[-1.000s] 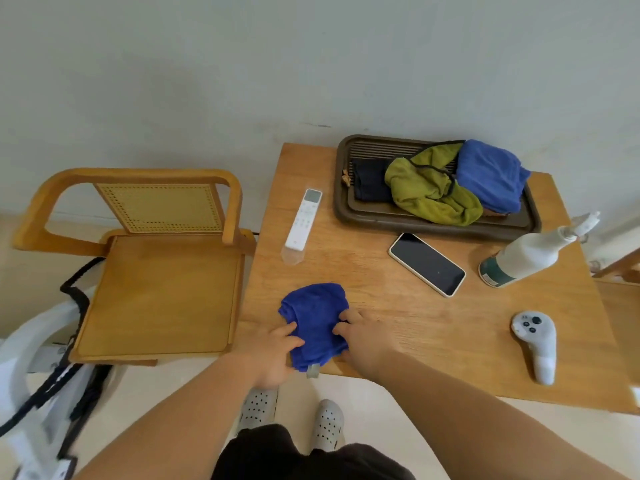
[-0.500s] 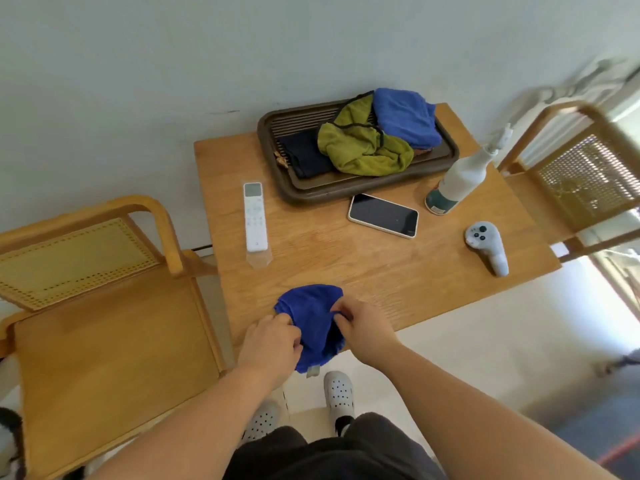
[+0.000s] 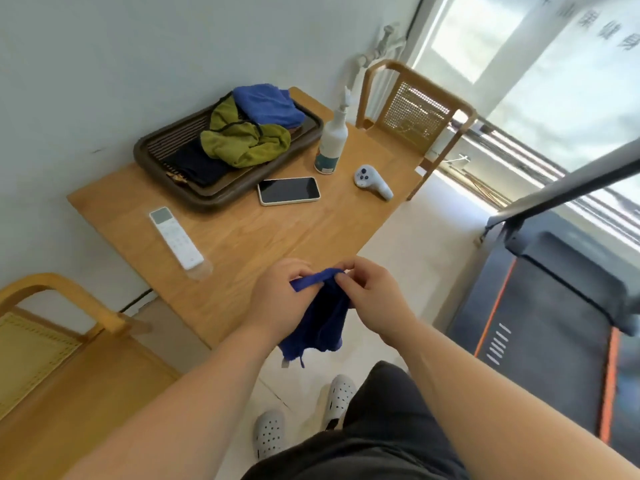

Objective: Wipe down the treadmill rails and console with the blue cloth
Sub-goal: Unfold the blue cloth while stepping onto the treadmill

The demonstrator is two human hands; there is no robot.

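blue cloth (image 3: 325, 320) hangs limp in the air just off the surface (image 3: 259, 237), left hand (image 3: 277, 296) and right hand (image 3: 370, 299) each a narrow grip pinching its top hem. soft, light, floppy: likely better bunched in one palm for wiping.

Hardly any print we can read here.
We spot large characters (image 3: 614, 32) on the window (image 3: 554, 98) glass up at the far right, tilted and blurred, so we cannot make them out. The teal label (image 3: 325, 164) on the spray bottle (image 3: 333, 133) is too small for us, the remote (image 3: 176, 239) keys are a blur, and the grey tag (image 3: 285, 364) hanging off the blue cloth (image 3: 322, 323) gives us nothing legible.
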